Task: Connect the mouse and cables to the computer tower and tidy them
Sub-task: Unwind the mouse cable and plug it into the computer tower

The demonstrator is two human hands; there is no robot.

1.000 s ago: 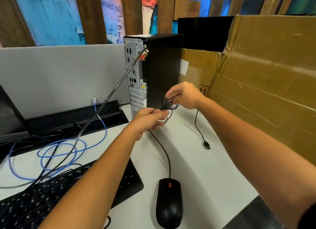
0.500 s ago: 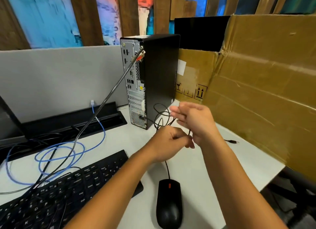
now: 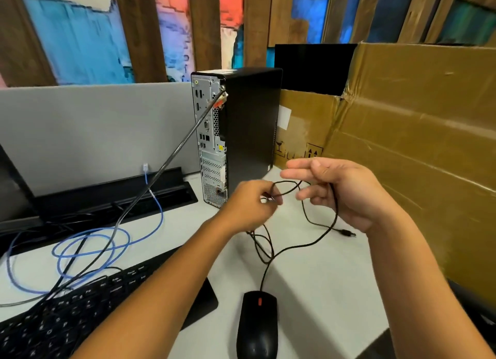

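Black and thin, the mouse cable (image 3: 319, 224) hangs slack in loops above the surface (image 3: 322, 278), between the mouse (image 3: 257, 323) and the computer tower (image 3: 241, 133). Left hand (image 3: 249, 205) has its grip pinched on one strand; right hand (image 3: 341, 192) is half-open, a loop draped through its fingers (image 3: 303, 176). Light and floppy, it likely tangles easily; better held near its plug (image 3: 347, 233), lying free.
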